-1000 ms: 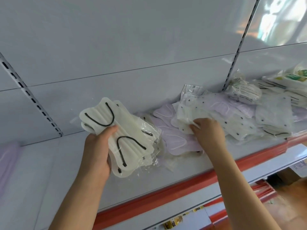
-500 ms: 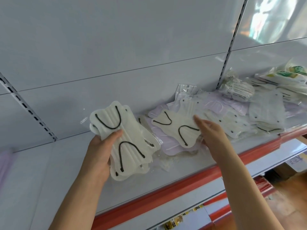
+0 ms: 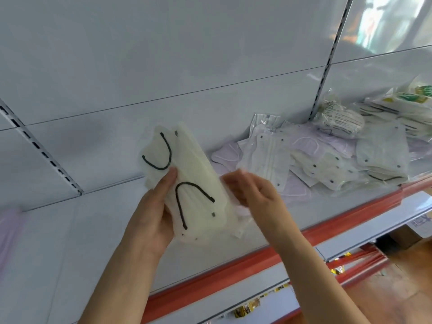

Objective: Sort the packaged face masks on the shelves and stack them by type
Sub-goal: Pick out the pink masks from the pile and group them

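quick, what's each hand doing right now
Left hand: grips the stack of cream masks with black ear loops.
Right hand: at the stack's right edge, blurred; grip cannot be told.

White panelled shelf back wall (image 3: 163, 54), red shelf edge (image 3: 233, 270), perhaps wooden floor (image 3: 385, 293)

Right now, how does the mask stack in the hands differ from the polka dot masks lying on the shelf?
The cream mask stack has black ear loops and no dots; the dotted masks are whiter with dark spots.
The stack is held up off the shelf, gripped by the left hand with the right hand at its edge; the dotted masks lie flat in a loose, overlapping pile.
Both are in clear wrappers.
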A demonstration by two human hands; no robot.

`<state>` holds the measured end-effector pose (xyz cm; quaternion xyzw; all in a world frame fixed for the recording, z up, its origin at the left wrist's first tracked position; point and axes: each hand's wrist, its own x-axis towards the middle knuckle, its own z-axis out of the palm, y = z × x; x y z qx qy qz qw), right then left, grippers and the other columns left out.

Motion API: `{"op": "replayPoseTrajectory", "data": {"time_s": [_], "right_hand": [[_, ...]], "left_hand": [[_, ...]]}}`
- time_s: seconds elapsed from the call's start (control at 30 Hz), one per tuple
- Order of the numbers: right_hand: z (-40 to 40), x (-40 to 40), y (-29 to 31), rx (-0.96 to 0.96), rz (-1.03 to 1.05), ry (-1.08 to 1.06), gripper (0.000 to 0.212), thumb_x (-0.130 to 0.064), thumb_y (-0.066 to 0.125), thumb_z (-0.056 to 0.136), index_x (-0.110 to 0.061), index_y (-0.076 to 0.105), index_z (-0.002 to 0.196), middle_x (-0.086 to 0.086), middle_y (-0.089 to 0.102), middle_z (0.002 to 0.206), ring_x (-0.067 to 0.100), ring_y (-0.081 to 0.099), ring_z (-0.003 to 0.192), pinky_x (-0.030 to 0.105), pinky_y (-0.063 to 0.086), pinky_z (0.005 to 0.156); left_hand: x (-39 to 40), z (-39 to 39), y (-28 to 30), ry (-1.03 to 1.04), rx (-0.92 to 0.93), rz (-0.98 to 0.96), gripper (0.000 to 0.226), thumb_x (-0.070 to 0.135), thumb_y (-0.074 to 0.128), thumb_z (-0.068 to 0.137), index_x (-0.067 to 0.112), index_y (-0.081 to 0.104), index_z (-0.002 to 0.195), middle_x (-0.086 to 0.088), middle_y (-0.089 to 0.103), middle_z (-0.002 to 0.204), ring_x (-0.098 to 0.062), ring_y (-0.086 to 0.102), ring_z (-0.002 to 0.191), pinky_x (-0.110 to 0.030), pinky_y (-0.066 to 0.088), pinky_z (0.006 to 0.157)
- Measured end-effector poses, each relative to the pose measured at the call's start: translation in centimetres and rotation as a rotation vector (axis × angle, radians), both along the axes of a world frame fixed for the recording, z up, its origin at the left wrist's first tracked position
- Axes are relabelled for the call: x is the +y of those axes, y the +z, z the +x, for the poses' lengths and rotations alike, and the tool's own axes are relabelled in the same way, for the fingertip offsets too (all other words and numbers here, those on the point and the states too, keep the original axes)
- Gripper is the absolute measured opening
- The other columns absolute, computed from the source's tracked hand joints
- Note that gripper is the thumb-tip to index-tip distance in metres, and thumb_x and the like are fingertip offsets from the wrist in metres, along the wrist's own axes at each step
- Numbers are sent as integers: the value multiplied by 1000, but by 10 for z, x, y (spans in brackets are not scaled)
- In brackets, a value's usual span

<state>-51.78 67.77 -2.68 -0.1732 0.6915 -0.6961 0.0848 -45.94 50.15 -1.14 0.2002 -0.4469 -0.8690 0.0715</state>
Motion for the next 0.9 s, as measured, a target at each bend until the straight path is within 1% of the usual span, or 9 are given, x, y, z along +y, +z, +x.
{"op": "replayPoseTrajectory", "data": {"time_s": [0.13,0.2,0.27,0.33,0.43,0.53,0.63,0.77,0.9], "right_hand": [[-56,29,-26,288,938,-319,57,-56,59,91,-18,56,133,3,61,133,23,54,125,38,45,94],[-71,38,-35,229,1063,-340,44,-50,62,90,-16,64,118,7,63,117,31,58,114,37,46,79],[-76,39,-36,255,996,-370,30,-41,61,92,-13,65,82,6,62,78,30,62,81,34,40,60],[-76,43,-39,186,699,-383,45,-42,60,94,-5,54,68,1,46,59,21,50,62,32,34,57],[-53,46,-24,-91,-28,-358,43,-48,58,96,-8,68,85,-4,60,72,14,58,73,33,45,73],[-40,47,-14,-365,-415,-293,23,-29,57,99,-13,72,106,1,77,95,19,74,90,40,61,80],[-39,45,-18,-462,-418,-404,22,-28,58,99,-10,70,105,6,78,89,20,74,81,38,62,75],[-39,51,-29,-463,-330,-366,46,-54,58,93,-17,68,119,6,76,102,25,72,94,43,54,89],[-26,40,-27,-290,-254,-297,21,-7,61,95,-11,68,115,6,74,88,17,69,71,28,53,60]], "left_hand": [[-10,1,-2,145,13,-188,47,26,70,86,20,64,132,-3,76,118,-21,73,106,-33,63,76],[-9,3,-3,149,10,-210,45,24,71,85,18,65,130,-4,77,115,-22,74,103,-33,64,73],[-6,4,-4,147,-9,-223,44,25,72,83,16,67,126,-5,78,110,-22,75,99,-32,64,70],[-5,4,-5,137,-21,-235,43,25,72,82,14,68,123,-5,79,107,-20,76,93,-30,63,66],[-7,5,-3,111,-21,-213,38,24,70,85,14,69,122,-5,79,106,-19,77,91,-30,63,67],[-10,4,0,107,-25,-195,37,26,70,86,16,69,122,-4,79,107,-18,77,90,-30,63,66],[-9,2,1,107,-29,-174,38,26,70,86,15,69,123,-5,79,107,-18,77,89,-29,62,63],[-4,0,-2,94,-69,-151,37,23,70,89,12,68,124,-7,78,110,-21,76,96,-32,64,70],[2,-1,-2,64,-85,-99,36,21,67,94,10,67,128,-8,76,114,-23,73,106,-40,57,89]]}}
